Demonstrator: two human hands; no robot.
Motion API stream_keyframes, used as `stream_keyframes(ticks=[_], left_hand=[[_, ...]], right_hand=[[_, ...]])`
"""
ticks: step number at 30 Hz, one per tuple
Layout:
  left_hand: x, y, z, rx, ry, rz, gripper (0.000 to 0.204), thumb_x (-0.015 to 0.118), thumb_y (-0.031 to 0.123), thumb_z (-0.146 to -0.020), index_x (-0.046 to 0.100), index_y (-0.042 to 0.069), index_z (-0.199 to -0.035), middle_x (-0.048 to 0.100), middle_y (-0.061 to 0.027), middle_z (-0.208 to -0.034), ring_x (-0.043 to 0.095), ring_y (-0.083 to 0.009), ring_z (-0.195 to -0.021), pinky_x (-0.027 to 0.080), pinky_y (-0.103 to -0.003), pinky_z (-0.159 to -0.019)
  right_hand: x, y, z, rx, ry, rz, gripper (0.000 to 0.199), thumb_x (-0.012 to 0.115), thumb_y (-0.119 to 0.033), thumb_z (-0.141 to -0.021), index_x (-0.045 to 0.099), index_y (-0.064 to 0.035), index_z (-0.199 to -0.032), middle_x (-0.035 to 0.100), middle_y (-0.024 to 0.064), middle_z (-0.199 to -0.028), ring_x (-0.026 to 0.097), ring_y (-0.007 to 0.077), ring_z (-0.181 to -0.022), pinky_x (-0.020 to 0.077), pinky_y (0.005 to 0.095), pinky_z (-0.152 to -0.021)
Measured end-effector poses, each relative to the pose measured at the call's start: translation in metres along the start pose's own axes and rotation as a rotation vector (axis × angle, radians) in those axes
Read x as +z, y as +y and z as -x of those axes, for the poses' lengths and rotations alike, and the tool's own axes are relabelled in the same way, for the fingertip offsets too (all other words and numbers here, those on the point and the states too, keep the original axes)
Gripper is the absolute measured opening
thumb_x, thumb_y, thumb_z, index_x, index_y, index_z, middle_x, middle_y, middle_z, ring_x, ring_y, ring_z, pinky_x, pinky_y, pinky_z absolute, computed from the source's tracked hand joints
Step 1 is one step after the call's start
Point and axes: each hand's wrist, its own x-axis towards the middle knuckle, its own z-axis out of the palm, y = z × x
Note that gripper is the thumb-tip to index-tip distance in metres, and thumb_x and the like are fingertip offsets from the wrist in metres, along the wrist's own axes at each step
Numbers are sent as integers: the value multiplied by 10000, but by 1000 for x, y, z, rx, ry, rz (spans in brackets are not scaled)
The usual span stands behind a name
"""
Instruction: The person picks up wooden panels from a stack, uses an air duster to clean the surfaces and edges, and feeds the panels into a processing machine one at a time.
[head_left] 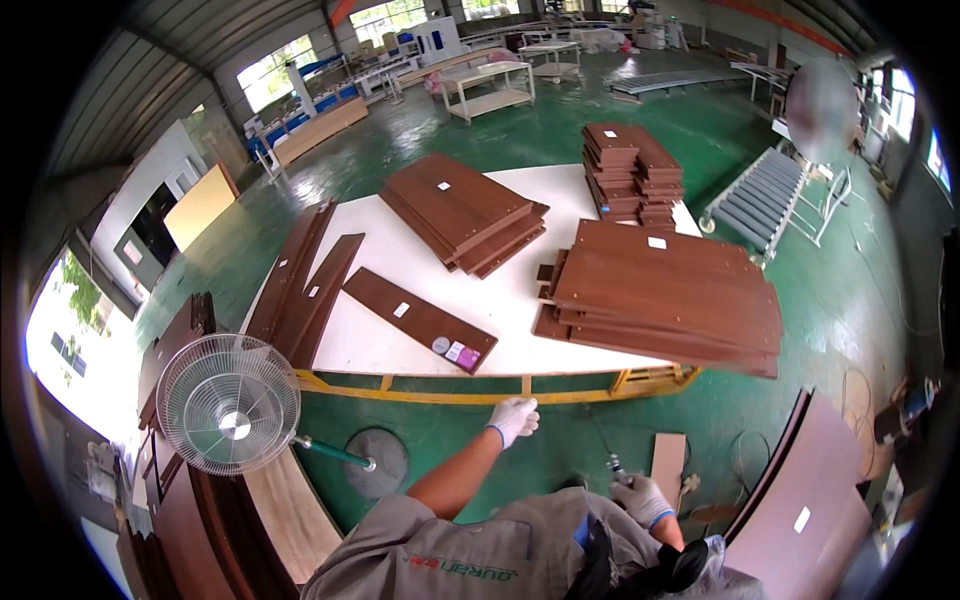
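Observation:
My left hand point(514, 420), in a white glove with a blue cuff, is in front of the near table edge with its fingers curled in and nothing visible in them. Lower and to the right, my gloved right hand point(645, 498) is closed around a silver hand tool point(615, 465); a thin dark rod runs forward from it, and its grip is hidden by my fingers. Nearest the left hand on the white-topped table point(400, 355) lies a single brown board point(420, 318) with labels near its right end. A stack of large brown panels point(665, 285) lies to the right.
More brown panels point(460, 205), small stacked boards point(630, 165) and long narrow boards point(290, 280) are on the table. A standing fan point(230, 405) is at left. Brown panels point(805, 475) lean at lower right. A roller conveyor point(755, 200) stands beyond the table's right side.

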Motion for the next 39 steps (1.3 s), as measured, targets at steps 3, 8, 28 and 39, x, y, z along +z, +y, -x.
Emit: stream_keyframes(ticks=[3, 8, 28, 39], left_hand=[[-23, 37, -69, 22, 55, 5, 221, 646, 272, -973, 596, 68, -904, 614, -54, -739, 570, -142, -517, 449, -287, -418], [-131, 107, -235, 218, 440, -357, 429, 705, 417, -857, 693, -2, -765, 708, -202, -744, 712, -317, -680, 571, -433, -674], [-304, 293, -453, 77, 246, 259, 420, 689, 447, -937, 622, 57, -1075, 651, -68, -795, 595, -149, -542, 487, -325, -476], [-285, 221, -356, 86, 379, 371, 433, 541, 489, -1022, 619, 94, -863, 591, -15, -703, 522, -111, -518, 446, -272, -499]], right_hand=[[-5, -47, -28, -99, 16, 183, 333, 663, -316, -885, 672, 17, -898, 695, 145, -744, 683, 233, -710, 509, 361, -674], [-20, -68, -70, 55, 82, 128, 313, 656, -279, -885, 637, 29, -829, 666, 131, -677, 652, 202, -620, 504, 343, -606], [88, -250, -196, 367, 257, 171, 321, 638, -290, -915, 672, 25, -864, 672, 92, -716, 622, 137, -666, 486, 330, -632], [96, -355, -339, 143, 197, -110, 394, 591, -352, -948, 631, 0, -776, 673, 79, -695, 640, 140, -620, 473, 300, -526]])
